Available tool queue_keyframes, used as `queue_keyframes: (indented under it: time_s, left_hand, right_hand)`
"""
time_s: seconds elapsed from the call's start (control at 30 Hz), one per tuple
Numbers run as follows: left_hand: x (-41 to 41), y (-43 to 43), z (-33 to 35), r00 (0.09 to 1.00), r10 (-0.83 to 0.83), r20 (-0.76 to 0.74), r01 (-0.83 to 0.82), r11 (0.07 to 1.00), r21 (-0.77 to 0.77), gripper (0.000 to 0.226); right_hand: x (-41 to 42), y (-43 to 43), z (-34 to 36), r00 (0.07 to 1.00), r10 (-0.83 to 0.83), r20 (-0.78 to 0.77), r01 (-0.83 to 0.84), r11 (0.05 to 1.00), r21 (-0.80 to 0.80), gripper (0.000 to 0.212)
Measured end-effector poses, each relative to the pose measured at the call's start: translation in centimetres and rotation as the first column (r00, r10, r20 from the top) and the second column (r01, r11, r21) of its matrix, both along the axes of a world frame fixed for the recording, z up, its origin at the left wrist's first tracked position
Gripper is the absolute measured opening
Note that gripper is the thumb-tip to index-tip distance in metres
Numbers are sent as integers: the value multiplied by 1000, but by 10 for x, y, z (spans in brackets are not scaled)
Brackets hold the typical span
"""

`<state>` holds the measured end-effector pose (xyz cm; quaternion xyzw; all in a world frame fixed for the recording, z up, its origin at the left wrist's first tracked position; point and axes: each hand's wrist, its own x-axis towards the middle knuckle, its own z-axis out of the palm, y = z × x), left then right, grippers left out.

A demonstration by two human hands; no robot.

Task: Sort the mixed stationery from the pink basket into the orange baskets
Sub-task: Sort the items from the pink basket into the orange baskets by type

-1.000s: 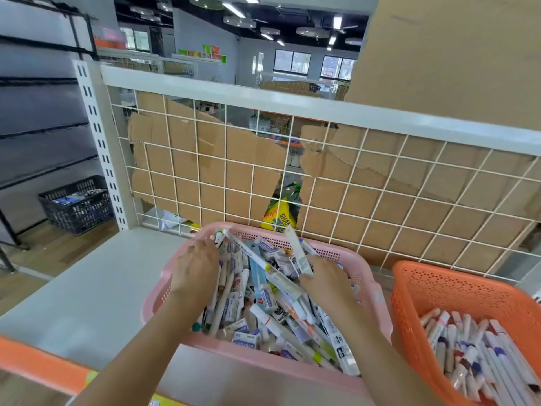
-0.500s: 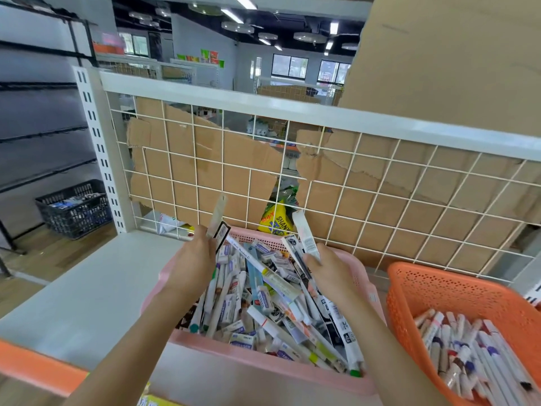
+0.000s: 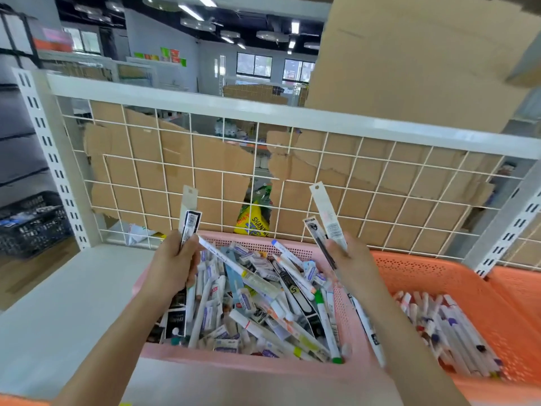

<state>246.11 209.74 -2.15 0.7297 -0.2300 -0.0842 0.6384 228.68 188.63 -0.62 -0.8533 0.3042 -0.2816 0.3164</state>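
Note:
The pink basket (image 3: 345, 326) stands on the white shelf, heaped with mixed pens, markers and small boxes. My left hand (image 3: 172, 265) is raised above its left side, closed around packaged pens (image 3: 189, 221) that point upward. Over the basket's right edge, my right hand (image 3: 349, 262) grips other packaged pens (image 3: 325, 215), also standing up, and a white marker (image 3: 367, 329) hangs down below it. To the right sits an orange basket (image 3: 439, 276) holding several white markers (image 3: 448, 332).
A white wire grid panel (image 3: 292, 183) backed with cardboard closes the shelf's far side. The bare shelf top (image 3: 58, 312) extends to the left. A dark basket (image 3: 32, 224) sits on the floor at far left. Another orange basket edge (image 3: 521, 285) shows at far right.
Both hands have lifted out of the pink basket's pile, each carrying packaged pens upward. The right hand has drifted right, toward the orange basket.

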Motion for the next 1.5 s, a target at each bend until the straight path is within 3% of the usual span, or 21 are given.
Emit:
queue_keyframes:
  time_s: [0.07, 0.2, 0.43, 0.57, 0.77, 1.0, 1.3, 1.5]
  left_hand:
    - [-7, 2, 4, 999, -33, 30, 33, 999, 3, 29]
    - [-26, -3, 8, 992, -64, 106, 65, 998, 1, 32]
    - [-62, -30, -4, 971, -234, 41, 235, 971, -30, 39]
    - [-95, -48, -9, 958, -288, -11, 287, 956, -55, 28]
    - [-156, -67, -10, 925, -379, 36, 380, 924, -35, 20]
    - [-245, -80, -9, 897, -437, 72, 438, 899, -1, 23]
    - [-355, -85, -15, 843, -524, 120, 525, 851, 21, 26]
    - [-400, -104, -22, 819, -571, 63, 572, 820, 6, 16]
  right_hand:
    - [-20, -5, 1, 998, -60, 9, 60, 998, -32, 30]
    - [-63, -9, -2, 977, -197, 84, 198, 980, -2, 10]
    - [-151, -12, -15, 919, -351, 179, 351, 936, 34, 13]
    - [-200, -3, -16, 881, -404, 246, 396, 914, 84, 12]
    - [-275, 10, -19, 818, -523, 240, 499, 852, 157, 14]
    - [-377, 26, -23, 723, -658, 210, 645, 752, 134, 24]
    - [-490, 52, -26, 633, -745, 212, 716, 667, 208, 25]
    - [-532, 53, -25, 594, -782, 190, 751, 624, 217, 24]
